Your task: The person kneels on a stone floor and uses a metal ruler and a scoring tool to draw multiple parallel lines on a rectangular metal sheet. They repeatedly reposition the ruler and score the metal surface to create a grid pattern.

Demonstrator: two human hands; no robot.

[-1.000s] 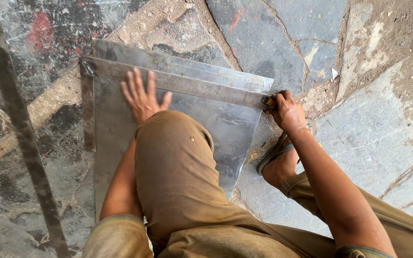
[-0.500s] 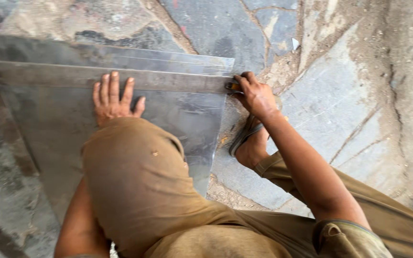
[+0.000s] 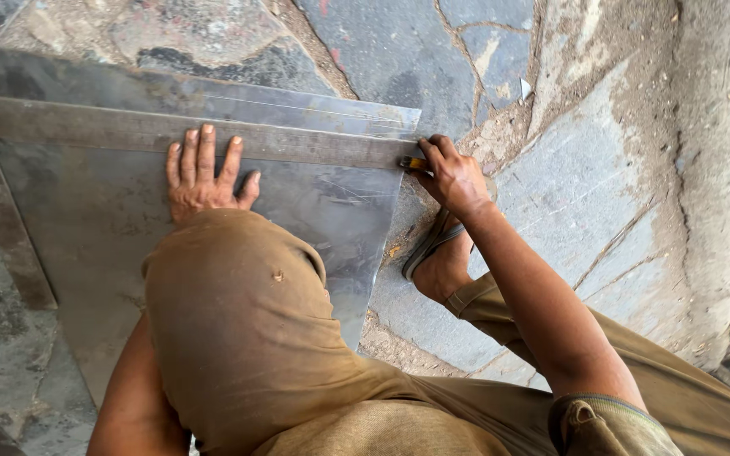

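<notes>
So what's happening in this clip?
A person crouches over a metal sheet lying on a stone floor. The left hand presses flat, fingers spread, on a long metal straightedge laid across the sheet. The right hand grips a small tool with a yellow-and-black tip at the straightedge's right end, close to the sheet's edge. A knee in brown trousers is over the sheet, and a sandalled foot rests on the floor beside it.

The metal sheet (image 3: pixel 314 219) is dull grey with pale scratches; the flat bar (image 3: pixel 297 143) across it is darker grey-brown. The trousers (image 3: pixel 247 338) are mustard-brown. The stone floor (image 3: pixel 568 194) is blue-grey, with tan cracked seams.
</notes>
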